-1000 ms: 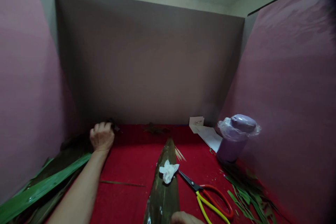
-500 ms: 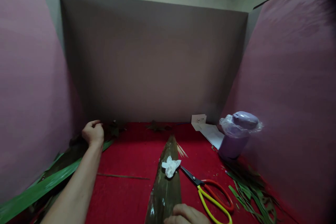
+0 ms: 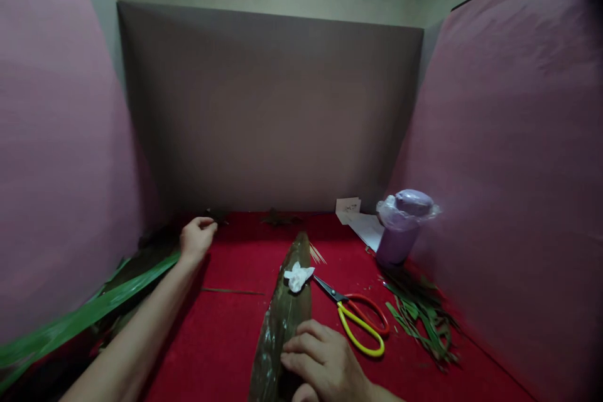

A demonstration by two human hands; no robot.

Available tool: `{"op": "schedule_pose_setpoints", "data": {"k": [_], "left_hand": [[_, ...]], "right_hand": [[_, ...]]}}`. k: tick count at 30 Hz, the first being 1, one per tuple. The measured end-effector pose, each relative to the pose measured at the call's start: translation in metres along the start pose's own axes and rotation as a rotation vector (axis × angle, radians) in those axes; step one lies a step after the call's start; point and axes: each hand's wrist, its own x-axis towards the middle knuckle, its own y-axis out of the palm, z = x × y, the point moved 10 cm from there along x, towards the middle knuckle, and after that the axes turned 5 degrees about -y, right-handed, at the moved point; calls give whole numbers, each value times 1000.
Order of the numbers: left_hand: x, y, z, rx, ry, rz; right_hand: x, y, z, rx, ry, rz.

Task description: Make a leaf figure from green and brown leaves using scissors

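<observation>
Left of red-and-yellow-handled scissors (image 3: 358, 326), my right grip (image 3: 325, 358) touches a long dark-green leaf (image 3: 285, 314); I can't tell whether it or my left grip (image 3: 196, 241) is closed.

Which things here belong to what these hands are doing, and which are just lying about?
Likely in use, judging by the hands:
broad dark leaf, under the right hand
crumpled white piece, on that leaf
Whether the left hand holds anything is too unclear to tell.

Probably just lying about, in neither hand:
scissors
thin sticks
green leaf scraps
purple container
papers
</observation>
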Motion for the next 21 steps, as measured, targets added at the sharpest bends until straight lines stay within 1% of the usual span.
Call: {"op": "schedule_pose_setpoints", "data": {"k": [3,5,7,10,12,14,17,21], "left_hand": [[-50,35,-13,61,62,227],[-84,51,-20,80,97,331],[-113,59,-29,94,130,392],[-146,62,-43,112,194,459],[-161,61,-49,125,235,485],[-171,59,-52,146,263,491],[-180,57,-50,193,301,485],[-188,55,-48,248,374,475]], "right_hand": [[3,-1,2,81,56,67],[3,-2,0,122,135,116],[1,-7,-5,138,218,104],[-2,-15,-9,121,297,63],[-4,-16,-10,96,321,71],[-5,-17,-10,70,328,75],[-8,-22,-16,48,361,34],[-15,-28,-33,18,442,-21]]}}
